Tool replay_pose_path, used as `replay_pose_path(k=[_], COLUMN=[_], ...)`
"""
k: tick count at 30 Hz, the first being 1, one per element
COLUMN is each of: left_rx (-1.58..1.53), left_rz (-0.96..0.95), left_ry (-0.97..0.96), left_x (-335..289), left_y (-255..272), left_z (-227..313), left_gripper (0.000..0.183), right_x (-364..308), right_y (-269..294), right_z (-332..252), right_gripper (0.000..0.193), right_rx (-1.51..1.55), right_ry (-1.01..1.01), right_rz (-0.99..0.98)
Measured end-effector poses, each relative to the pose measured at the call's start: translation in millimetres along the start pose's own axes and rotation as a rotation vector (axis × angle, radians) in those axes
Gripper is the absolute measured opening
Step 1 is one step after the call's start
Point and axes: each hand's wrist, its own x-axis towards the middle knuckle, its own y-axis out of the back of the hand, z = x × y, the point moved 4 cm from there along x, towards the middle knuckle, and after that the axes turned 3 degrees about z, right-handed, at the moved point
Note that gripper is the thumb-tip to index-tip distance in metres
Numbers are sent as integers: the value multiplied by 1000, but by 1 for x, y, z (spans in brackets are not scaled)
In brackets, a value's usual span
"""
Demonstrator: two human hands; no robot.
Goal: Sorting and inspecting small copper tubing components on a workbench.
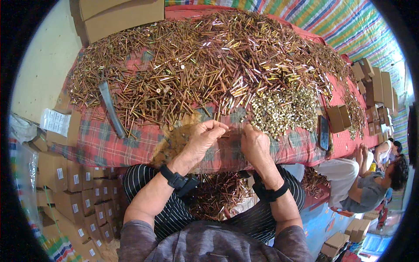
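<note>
My left hand point(205, 136) is closed in a pinch at the near edge of a wide heap of long, thin copper-gold bolts point(174, 72). A thin bolt-like piece shows just under its fingertips; I cannot make out whether it is gripped or lies on the cloth. A short gap to the right, my right hand point(255, 143) is closed with thumb and finger together, and whatever it holds is hidden. Just beyond the right hand lies a pile of small, pale gold metal pieces point(286, 111), perhaps nuts.
Red plaid cloth point(118, 148) covers the table. A curved grey strip point(111, 109) lies at left. A dark tray point(323, 133) and small open carton point(339, 118) stand at right. Stacked cartons point(70, 192) fill the lower left. Another person point(366, 187) sits at far right.
</note>
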Motion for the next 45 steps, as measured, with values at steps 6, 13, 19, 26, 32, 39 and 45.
replay_pose_path(k=[6,13,19,26,32,39,45], left_rx=[-108,-162,-134,-121,-199,-173,-207], left_rz=[-11,0,8,11,55,53,70], left_ry=[53,73,66,56,123,116,120], left_x=[2,0,-1,0,1,-1,-2], left_y=[2,-1,0,-1,7,4,3], left_z=[-5,1,0,0,1,3,3], left_gripper=[14,11,10,11,8,6,5], right_x=[4,-1,-4,-6,-1,-2,-3], right_y=[2,0,-3,-1,12,9,20], right_z=[-7,-22,-21,-20,-16,-21,-33], right_gripper=[9,5,5,5,9,8,12], right_rx=[1137,1388,1367,1283,1329,1177,894], right_ry=[-178,-164,-175,-158,-207,-159,158], right_rz=[-84,-131,-110,-73,34,65,108])
